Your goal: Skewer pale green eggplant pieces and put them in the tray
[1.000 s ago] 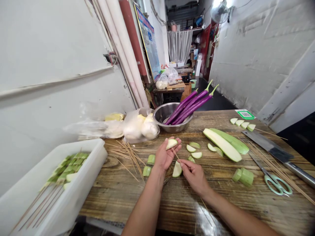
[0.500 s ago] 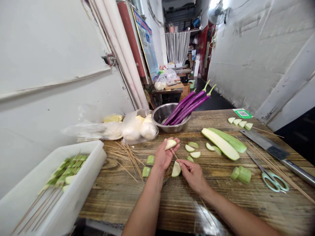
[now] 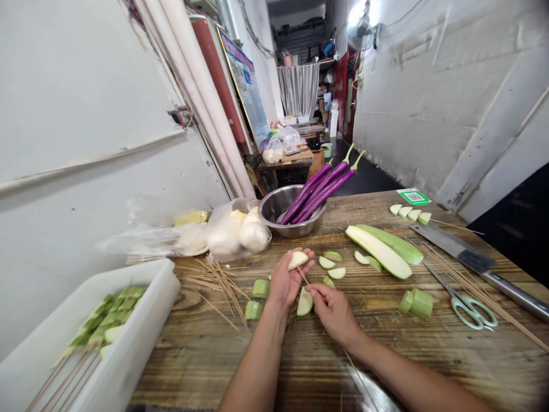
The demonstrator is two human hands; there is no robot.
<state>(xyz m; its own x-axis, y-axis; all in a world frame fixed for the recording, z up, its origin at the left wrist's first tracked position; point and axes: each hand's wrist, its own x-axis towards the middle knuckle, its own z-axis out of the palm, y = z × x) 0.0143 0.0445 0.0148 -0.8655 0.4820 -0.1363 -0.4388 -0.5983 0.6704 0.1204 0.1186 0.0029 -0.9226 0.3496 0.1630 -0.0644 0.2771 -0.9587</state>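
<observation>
In my left hand (image 3: 283, 286), palm up, lies a half-round slice of zucchini (image 3: 298, 260) with pale flesh and a green rim, held by the fingers. My right hand (image 3: 338, 315) pinches a thin bamboo skewer (image 3: 303, 277). Its tip is at the slice's lower edge; whether it has gone in, I cannot tell. Past my right wrist the skewer's rear part runs toward the table's front. Under the skewer, beside my right fingertips, a larger zucchini slice (image 3: 305, 301) lies on the wooden table (image 3: 206, 355). Several cut slices (image 3: 337, 273) lie just beyond my hands.
Left stands a white bin (image 3: 150, 320) of skewered green pieces, near loose skewers (image 3: 223, 283). A steel bowl (image 3: 295, 230) holds purple eggplants (image 3: 319, 194). Right are zucchini halves (image 3: 380, 252), a cleaver (image 3: 454, 249), scissors (image 3: 469, 312) and a skewer of slices (image 3: 414, 215).
The whole view has shifted slightly, with the background moving left. My hands keep nearly the same pose, with the skewer tip still at the slice.
</observation>
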